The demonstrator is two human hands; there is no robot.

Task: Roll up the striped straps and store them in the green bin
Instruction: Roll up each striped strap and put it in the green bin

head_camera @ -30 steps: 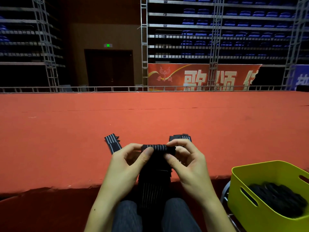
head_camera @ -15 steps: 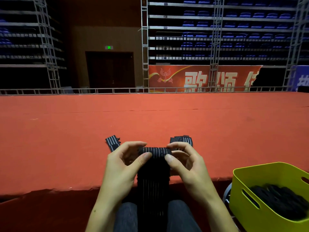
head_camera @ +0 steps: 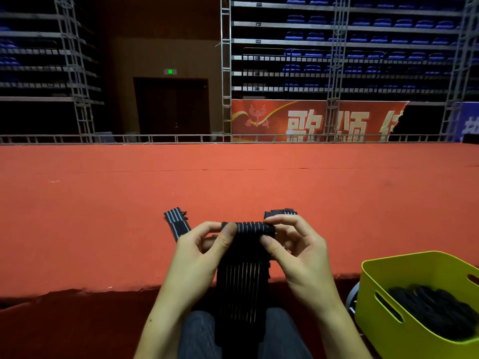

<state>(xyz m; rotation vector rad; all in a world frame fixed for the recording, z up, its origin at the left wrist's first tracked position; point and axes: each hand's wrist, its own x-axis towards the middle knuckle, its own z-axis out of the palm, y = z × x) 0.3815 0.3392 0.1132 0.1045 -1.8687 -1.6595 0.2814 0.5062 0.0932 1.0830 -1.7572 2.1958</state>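
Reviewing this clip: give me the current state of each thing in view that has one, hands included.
Striped strap: top end partly rolled, rest hanging down unrolled.
Left hand: pinching the roll.
Right hand: pinching the roll.
Two more straps: lying unrolled on the red carpet.
Green bin: upright, dark straps inside.

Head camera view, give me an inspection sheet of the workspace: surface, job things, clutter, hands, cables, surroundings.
Surface: red carpeted stage, front edge just ahead of the person's knees.
Job's things: striped strap partly rolled at its top, the rest hanging down between the knees; two more strap ends lie on the stage behind the hands; green bin at lower right holds dark straps.
Clutter: nothing seen.
Grippers: left hand and right hand each pinch one end of the roll.
Cables: nothing seen.
Surroundings: metal trusses, blue tiered seats, red banner, dark doorway with a green exit sign above.
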